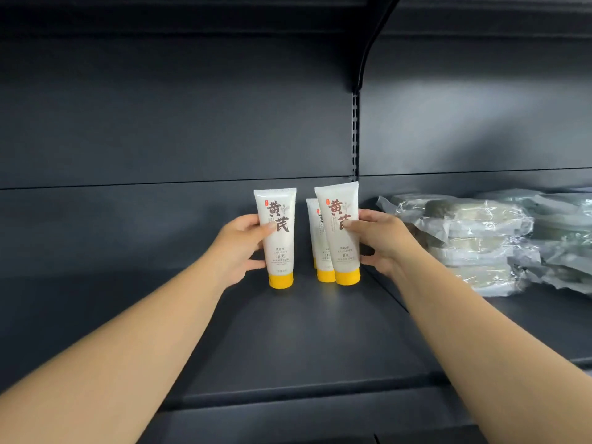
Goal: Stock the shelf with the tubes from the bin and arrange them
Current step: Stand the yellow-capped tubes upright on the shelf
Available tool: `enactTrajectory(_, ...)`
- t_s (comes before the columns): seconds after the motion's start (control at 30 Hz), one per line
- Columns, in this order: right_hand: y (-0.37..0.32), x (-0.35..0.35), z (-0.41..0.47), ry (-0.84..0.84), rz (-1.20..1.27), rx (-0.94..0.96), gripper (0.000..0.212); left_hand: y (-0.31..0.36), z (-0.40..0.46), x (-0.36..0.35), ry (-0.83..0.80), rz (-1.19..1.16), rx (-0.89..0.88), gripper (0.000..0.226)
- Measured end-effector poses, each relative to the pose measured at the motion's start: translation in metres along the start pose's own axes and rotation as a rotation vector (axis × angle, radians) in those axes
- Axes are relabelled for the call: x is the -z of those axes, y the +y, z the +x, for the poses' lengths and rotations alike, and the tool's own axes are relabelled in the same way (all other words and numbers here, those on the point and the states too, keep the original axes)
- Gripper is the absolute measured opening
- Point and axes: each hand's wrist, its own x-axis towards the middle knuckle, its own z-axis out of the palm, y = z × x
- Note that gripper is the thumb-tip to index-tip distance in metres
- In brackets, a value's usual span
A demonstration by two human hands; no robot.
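Three white tubes with yellow caps stand cap-down on the dark shelf (288,331). My left hand (238,248) grips the left tube (278,245) from its left side, thumb across the front. My right hand (379,241) grips the front right tube (341,238) from its right side, thumb on the label. A third tube (317,238) stands just behind and left of the right one, partly hidden by it. The bin is out of view.
A stack of clear plastic-wrapped packages (487,241) lies on the neighbouring shelf section to the right. A slotted upright post (355,136) divides the two sections at the back panel. A higher shelf overhangs at the top.
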Motion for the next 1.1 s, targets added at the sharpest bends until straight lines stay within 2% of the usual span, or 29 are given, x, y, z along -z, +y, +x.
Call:
enactTrajectory(0.2, 0.009, 0.001, 0.021, 0.019, 0.103, -0.092, 0.017, -0.016, 0.014, -0.008, 0.030, 0.045, 0.039, 0.010)
enactTrajectory(0.43, 0.021, 0.000, 0.033, -0.016, 0.152, -0.125, 0.014, -0.028, 0.024, -0.003, 0.038, 0.043, 0.076, 0.020)
enactTrajectory(1.1, 0.031, -0.005, 0.025, -0.041, 0.018, -0.094, 0.015, -0.030, 0.027, -0.006, 0.034, 0.047, 0.082, 0.023)
